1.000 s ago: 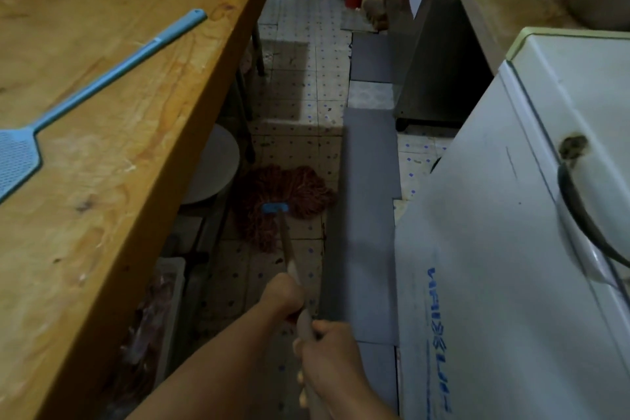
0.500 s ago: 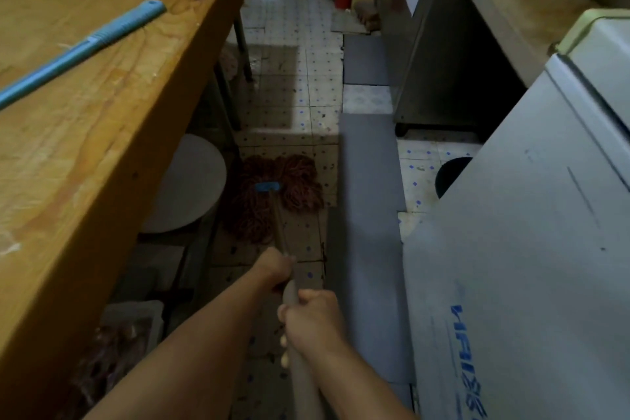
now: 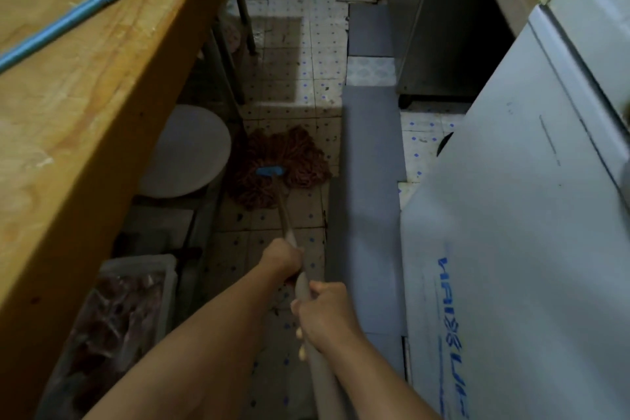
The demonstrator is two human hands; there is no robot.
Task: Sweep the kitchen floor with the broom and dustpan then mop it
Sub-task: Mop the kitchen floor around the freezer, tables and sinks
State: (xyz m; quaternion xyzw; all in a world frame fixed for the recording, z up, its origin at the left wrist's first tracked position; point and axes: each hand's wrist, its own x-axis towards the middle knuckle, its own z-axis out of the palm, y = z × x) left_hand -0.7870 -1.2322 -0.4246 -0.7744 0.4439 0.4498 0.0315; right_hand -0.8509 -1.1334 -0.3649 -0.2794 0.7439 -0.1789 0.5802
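**Mopping pass, narrow aisle beside bench**

Both hands are grasping the mop handle [image 3: 288, 225]: the left hand [image 3: 283, 257] is wrapping the shaft lower down, and the right hand [image 3: 322, 312] is clenching it just behind, nearer the body. The mop head [image 3: 283, 165] is lying on the tiled floor [image 3: 306, 78], ahead of the left hand, touching or just beside the round stool [image 3: 185, 150] under the bench [image 3: 85, 78]. No broom or dustpan in view; judged to be in the mopping stage.

Risks: strands are likely snagging on the stool or bench legs if pushed leftward. To the right of the hands, the grey mat [image 3: 370, 153] edge could be catching the head. The wet tile is becoming a slip hazard.
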